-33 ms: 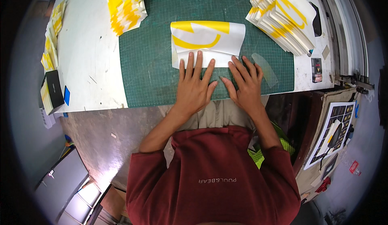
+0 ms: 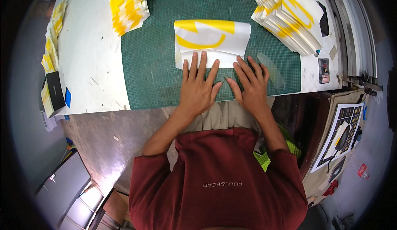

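Note:
A folded white sheet (image 2: 231, 44) with bold yellow print lies on a green cutting mat (image 2: 149, 73), in front of me. Its far edge curves over as a rounded, yellow-banded fold. My left hand (image 2: 197, 87) rests flat with fingers spread, the fingertips pressing on the sheet's near part. To its right, my right hand (image 2: 253, 85) is also spread flat; its index and middle fingertips touch the sheet's near right corner, and the thumb points inward over the mat. Neither hand grips anything. A clear curved plastic piece (image 2: 271, 71) lies just right of my right hand.
Stacks of similar folded sheets stand at the far left (image 2: 129, 9) and far right (image 2: 289, 21) of the mat. More printed sheets (image 2: 51, 48) line the table's left edge, near a black box (image 2: 56, 90). A small dark pack (image 2: 324, 71) and a metal rail (image 2: 349, 31) are at right.

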Action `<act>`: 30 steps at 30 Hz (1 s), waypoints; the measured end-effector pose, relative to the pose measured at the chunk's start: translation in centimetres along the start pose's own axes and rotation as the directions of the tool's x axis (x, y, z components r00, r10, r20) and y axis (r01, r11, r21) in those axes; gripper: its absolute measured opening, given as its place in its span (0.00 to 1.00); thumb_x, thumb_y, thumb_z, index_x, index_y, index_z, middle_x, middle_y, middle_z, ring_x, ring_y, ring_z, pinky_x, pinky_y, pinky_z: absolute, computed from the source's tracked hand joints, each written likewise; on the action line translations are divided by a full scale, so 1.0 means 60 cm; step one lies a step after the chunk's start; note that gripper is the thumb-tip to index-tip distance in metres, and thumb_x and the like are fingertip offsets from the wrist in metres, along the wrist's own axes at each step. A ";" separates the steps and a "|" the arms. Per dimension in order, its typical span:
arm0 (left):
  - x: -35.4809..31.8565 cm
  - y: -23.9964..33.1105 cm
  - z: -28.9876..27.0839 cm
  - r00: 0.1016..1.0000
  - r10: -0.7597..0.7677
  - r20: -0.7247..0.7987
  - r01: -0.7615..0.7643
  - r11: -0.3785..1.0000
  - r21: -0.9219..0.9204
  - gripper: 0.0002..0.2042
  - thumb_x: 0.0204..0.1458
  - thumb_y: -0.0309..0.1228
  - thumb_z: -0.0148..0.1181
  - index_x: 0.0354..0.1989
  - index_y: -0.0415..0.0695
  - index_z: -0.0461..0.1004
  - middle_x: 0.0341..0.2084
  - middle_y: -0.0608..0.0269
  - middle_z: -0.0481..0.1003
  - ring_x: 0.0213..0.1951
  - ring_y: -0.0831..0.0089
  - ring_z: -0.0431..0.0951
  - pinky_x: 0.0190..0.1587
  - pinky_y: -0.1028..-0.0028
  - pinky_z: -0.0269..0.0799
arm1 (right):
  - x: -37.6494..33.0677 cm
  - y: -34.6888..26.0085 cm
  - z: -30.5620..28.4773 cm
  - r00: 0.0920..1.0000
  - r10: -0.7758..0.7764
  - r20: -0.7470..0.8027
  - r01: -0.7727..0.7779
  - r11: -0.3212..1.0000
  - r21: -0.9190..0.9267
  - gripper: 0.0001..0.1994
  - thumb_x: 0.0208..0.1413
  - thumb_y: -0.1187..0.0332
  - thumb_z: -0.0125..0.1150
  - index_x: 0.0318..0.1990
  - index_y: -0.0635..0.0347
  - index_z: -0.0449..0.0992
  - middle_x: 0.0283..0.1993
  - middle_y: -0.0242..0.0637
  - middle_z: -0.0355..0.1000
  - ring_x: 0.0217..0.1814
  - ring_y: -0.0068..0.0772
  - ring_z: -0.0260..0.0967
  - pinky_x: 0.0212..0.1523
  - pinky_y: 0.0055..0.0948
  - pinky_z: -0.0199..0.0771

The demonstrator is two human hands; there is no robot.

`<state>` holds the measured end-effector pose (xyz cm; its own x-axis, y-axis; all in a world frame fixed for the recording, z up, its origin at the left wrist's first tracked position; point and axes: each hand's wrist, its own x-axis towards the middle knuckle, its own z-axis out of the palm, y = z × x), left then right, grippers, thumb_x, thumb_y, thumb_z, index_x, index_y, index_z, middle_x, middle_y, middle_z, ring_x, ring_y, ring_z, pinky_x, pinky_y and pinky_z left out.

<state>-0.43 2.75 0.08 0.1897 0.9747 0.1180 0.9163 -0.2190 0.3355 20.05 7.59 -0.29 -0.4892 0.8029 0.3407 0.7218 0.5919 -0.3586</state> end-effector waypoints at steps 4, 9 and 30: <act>0.001 -0.002 -0.003 1.000 0.006 0.001 -0.006 1.000 0.000 0.31 0.64 0.44 0.57 0.74 0.47 0.62 0.75 0.34 0.50 0.76 0.34 0.47 0.73 0.35 0.42 | -0.002 0.003 0.001 1.000 -0.002 0.004 0.002 1.000 0.005 0.24 0.57 0.62 0.71 0.60 0.57 0.78 0.69 0.37 0.71 0.73 0.48 0.62 0.70 0.58 0.52; 0.002 -0.002 -0.001 1.000 0.012 0.004 -0.012 1.000 0.012 0.31 0.64 0.44 0.56 0.74 0.46 0.62 0.75 0.34 0.51 0.76 0.34 0.47 0.73 0.36 0.42 | -0.005 0.008 0.004 1.000 -0.012 -0.005 0.012 1.000 0.000 0.23 0.57 0.62 0.71 0.59 0.57 0.78 0.69 0.37 0.71 0.73 0.48 0.63 0.71 0.59 0.53; 0.011 0.008 0.002 0.999 0.042 0.016 -0.040 0.994 -0.099 0.38 0.63 0.47 0.54 0.75 0.35 0.55 0.76 0.36 0.50 0.77 0.42 0.48 0.76 0.42 0.39 | 0.005 -0.025 0.008 0.997 0.001 0.074 -0.003 1.000 0.025 0.21 0.63 0.69 0.60 0.63 0.66 0.74 0.70 0.50 0.67 0.76 0.49 0.62 0.75 0.63 0.50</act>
<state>0.17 3.29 0.23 0.2339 0.9652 0.1168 0.8685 -0.2614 0.4212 18.57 6.99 -0.05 -0.5231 0.8066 0.2752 0.7106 0.5911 -0.3816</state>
